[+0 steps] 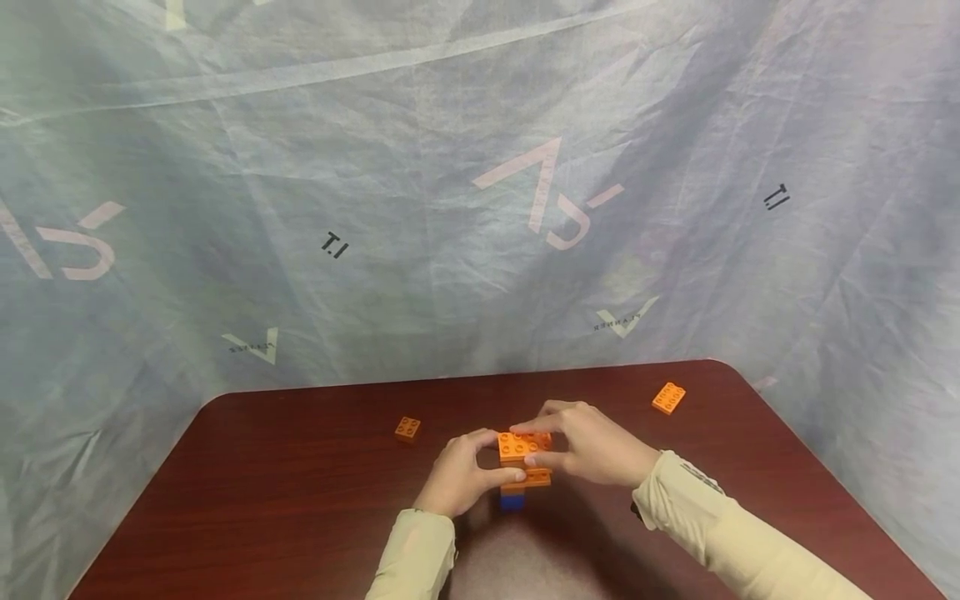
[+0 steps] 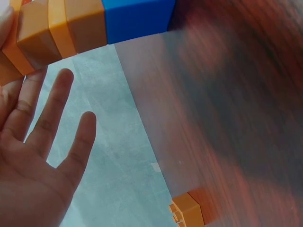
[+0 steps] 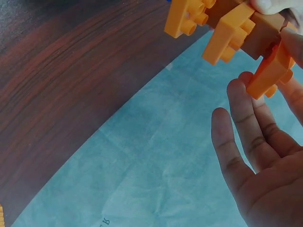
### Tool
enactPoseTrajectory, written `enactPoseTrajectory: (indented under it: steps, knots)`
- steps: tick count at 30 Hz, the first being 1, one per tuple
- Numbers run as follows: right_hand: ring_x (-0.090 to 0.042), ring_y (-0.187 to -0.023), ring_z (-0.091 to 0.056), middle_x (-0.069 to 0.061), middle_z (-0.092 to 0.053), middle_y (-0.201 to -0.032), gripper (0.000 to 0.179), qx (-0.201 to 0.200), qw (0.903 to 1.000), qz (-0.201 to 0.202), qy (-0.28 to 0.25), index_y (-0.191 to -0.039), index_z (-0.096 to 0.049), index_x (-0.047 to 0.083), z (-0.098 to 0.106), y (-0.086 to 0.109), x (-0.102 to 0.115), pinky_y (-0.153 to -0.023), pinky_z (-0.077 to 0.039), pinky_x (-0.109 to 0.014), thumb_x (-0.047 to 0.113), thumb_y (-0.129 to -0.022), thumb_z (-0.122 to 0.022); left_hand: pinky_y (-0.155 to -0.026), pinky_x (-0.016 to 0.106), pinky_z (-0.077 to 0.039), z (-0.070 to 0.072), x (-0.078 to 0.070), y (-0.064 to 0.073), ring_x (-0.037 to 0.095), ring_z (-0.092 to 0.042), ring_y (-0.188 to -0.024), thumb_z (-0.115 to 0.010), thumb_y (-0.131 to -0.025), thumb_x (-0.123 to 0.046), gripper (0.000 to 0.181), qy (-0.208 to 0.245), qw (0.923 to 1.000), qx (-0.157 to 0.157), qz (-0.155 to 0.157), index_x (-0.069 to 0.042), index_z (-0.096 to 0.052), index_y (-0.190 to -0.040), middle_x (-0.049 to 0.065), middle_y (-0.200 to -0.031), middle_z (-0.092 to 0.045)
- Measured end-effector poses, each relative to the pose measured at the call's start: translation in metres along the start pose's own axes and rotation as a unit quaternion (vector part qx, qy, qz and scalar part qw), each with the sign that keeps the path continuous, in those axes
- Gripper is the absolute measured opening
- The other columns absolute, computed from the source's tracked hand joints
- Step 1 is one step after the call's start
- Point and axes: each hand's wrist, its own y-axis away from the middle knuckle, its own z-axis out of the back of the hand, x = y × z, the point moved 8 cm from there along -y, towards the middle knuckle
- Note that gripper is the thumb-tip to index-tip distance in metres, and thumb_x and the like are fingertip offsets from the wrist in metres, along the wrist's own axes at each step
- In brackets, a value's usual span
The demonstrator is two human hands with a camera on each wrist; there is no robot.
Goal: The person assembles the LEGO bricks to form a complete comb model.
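A tower of toy building bricks stands upright on the table between both hands. A blue brick [image 2: 137, 20] forms its base; thin, bright orange bricks [image 3: 227, 33] alternate with darker orange ones [image 2: 86, 24] above and jut out to one side. My left hand [image 1: 457, 477] grips the tower's upper part from the left between thumb and index finger, its other fingers spread. From the right, my right hand [image 1: 596, 443] pinches the thin orange brick [image 3: 270, 71] at the top between thumb and fingers. Whether that brick is fully seated cannot be seen.
One small orange brick [image 1: 407, 429] lies on the dark red-brown table [image 1: 300, 483], left of the tower. A flat orange brick [image 1: 668, 398] lies near the far right corner. Behind the table's far edge hangs a grey printed cloth [image 1: 420, 208].
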Motion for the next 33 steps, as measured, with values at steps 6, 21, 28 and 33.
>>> enactPoseTrajectory:
  steps: [6,21,28,33]
  knots:
    - [-0.007,-0.086,-0.060,0.007,-0.066,-0.100,0.039,-0.001,0.9998,0.019,-0.011,-0.128,-0.072,0.011,0.002,0.001,0.000,-0.074,-0.051,-0.029,0.028,-0.093,-0.076,-0.106,0.065,-0.040,0.000,0.000,0.001,0.045,-0.049,-0.134,-0.084,-0.085,-0.036,0.059,0.001,0.9999,0.000,0.012,-0.004,-0.067,-0.132,0.024,-0.141,-0.057]
    - [-0.002,-0.072,-0.052,0.005,-0.064,-0.092,0.041,-0.030,0.9986,0.042,0.015,-0.127,-0.072,0.008,0.002,0.003,0.005,-0.063,-0.048,-0.021,0.024,-0.089,-0.080,-0.105,0.065,-0.040,0.000,0.002,0.001,0.045,-0.050,-0.133,-0.084,-0.085,-0.036,0.060,0.003,0.9999,0.000,0.015,-0.003,-0.067,-0.132,0.024,-0.140,-0.058]
    - [-0.003,-0.067,-0.048,0.005,-0.059,-0.086,0.039,-0.013,0.9987,0.042,0.026,-0.125,-0.073,0.006,0.004,0.001,0.009,-0.061,-0.045,-0.021,0.021,-0.090,-0.080,-0.105,0.065,-0.041,0.000,0.001,0.000,0.044,-0.050,-0.133,-0.084,-0.085,-0.037,0.057,0.007,0.9999,0.001,0.013,-0.005,-0.068,-0.129,0.022,-0.139,-0.059]
    - [-0.004,-0.064,-0.046,0.006,-0.056,-0.083,0.037,0.002,0.9991,0.031,0.028,-0.123,-0.074,0.006,0.006,-0.003,0.011,-0.059,-0.043,-0.021,0.018,-0.088,-0.081,-0.105,0.064,-0.041,0.001,0.000,-0.002,0.042,-0.052,-0.131,-0.084,-0.085,-0.036,0.050,0.012,0.9999,0.001,0.004,-0.008,-0.071,-0.124,0.019,-0.136,-0.062]
